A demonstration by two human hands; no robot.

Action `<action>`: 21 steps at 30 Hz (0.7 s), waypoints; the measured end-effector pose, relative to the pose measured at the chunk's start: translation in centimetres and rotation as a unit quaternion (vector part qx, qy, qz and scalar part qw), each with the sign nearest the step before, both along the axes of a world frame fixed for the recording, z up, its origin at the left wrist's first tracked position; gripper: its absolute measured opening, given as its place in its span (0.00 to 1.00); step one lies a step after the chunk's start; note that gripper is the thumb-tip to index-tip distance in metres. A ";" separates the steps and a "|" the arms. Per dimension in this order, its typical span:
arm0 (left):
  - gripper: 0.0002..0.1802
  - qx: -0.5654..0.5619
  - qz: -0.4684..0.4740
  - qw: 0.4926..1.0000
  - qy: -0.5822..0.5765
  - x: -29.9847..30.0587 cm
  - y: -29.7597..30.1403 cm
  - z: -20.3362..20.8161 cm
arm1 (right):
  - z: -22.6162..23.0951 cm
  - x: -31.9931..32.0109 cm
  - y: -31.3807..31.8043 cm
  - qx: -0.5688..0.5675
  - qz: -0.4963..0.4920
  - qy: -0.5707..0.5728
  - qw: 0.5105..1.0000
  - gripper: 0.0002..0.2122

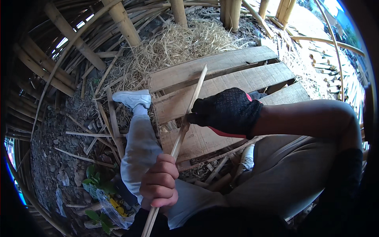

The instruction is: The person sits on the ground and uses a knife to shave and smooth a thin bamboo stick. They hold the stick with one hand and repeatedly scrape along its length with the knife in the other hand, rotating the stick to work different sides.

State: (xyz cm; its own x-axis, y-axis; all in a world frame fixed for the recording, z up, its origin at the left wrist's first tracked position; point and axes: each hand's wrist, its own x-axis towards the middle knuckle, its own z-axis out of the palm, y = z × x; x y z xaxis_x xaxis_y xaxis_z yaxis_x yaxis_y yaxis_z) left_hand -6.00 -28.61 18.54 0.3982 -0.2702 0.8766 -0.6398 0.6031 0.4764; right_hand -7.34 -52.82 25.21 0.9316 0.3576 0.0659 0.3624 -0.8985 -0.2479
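Observation:
A long split bamboo strip point(199, 81) runs slantwise from my lap up over a low slatted wooden platform point(189, 140). My left hand point(160, 182), bare, is wrapped in a fist round the strip's lower part. Farther up, my right hand point(224, 112) wears a black textured glove with red showing at its edges. Its fingers are closed at the strip about midway along. Whether a tool is also inside that grip is hidden by the glove. The strip's pale, tapered far tip sticks out beyond both hands.
Straw-like bamboo shavings point(181, 41) are heaped behind the platform. Bamboo posts point(120, 21) stand at the back and left. Loose strips point(85, 156) lie on the dirt beside my white shoe point(132, 98). A clear plastic bag point(112, 207) and cut bamboo pieces point(325, 67) lie around.

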 end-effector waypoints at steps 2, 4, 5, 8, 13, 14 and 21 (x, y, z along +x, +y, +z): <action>0.31 -0.022 -0.029 0.999 -0.019 0.5 -0.3 -0.4 | -0.6 0.6 -1.5 -0.031 0.054 -0.026 0.998 0.16; 0.30 0.008 -0.040 0.999 -0.013 0.4 -0.2 0.3 | -1.4 2.0 -3.8 -0.069 -0.043 0.024 0.996 0.17; 0.30 0.026 -0.039 0.999 -0.016 0.3 0.2 0.8 | -1.7 3.1 -4.9 -0.086 -0.085 0.043 0.992 0.17; 0.30 0.018 -0.063 0.998 -0.021 0.3 -0.6 0.6 | -2.2 3.9 -8.6 -0.167 -0.135 0.056 0.975 0.18; 0.32 -0.089 0.024 0.995 0.040 -2.0 0.3 0.3 | -0.9 2.3 -1.6 -0.082 0.005 0.029 0.996 0.13; 0.33 -0.121 0.043 0.990 0.063 -2.7 0.2 0.2 | -2.1 2.5 -2.5 -0.094 0.057 -0.026 0.994 0.13; 0.26 -0.157 0.063 0.981 0.097 -1.7 1.6 -2.4 | -2.7 2.4 -0.6 -0.113 -0.006 -0.004 0.994 0.13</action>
State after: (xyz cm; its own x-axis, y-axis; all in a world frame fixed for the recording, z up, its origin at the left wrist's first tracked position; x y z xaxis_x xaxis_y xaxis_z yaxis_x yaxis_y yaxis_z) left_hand -7.75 -26.98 16.11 0.5785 0.0622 0.8133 -0.6341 0.6614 0.4004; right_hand -4.95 -53.41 22.48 0.9359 0.3522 -0.0080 0.3518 -0.9354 -0.0358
